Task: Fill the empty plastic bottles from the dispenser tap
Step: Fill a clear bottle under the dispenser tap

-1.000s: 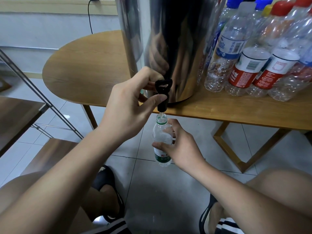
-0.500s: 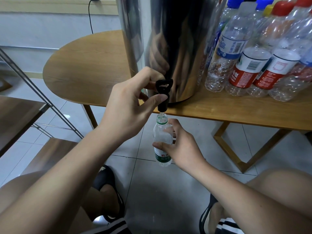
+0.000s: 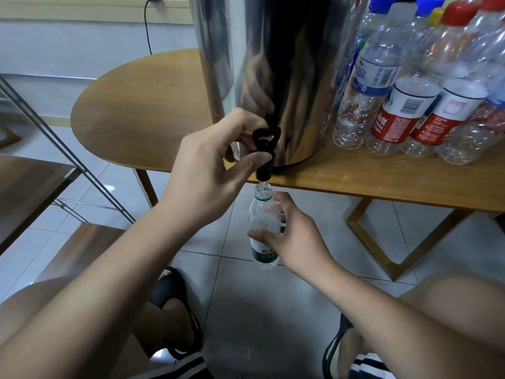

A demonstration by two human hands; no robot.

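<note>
- Step in hand: filling — our left hand [image 3: 202, 181] pinches the black tap lever [image 3: 265, 144] on the steel dispenser [image 3: 273, 64].
- Our right hand [image 3: 296, 237] grips the green-labelled bottle [image 3: 263, 213], mouth just under the spout [image 3: 263, 173].
- Next, we judge: release the lever before overflow.

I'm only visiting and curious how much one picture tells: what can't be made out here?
All in the head view:
- Dispenser: its top is cut off by the upper edge.
- Water level in the bottle: the right hand wraps its middle, and the plastic is clear.
- Tap: the left hand pinching it hides its left side.
- Rear spare bottles: front ones cover them, and the edges cut some.
</note>
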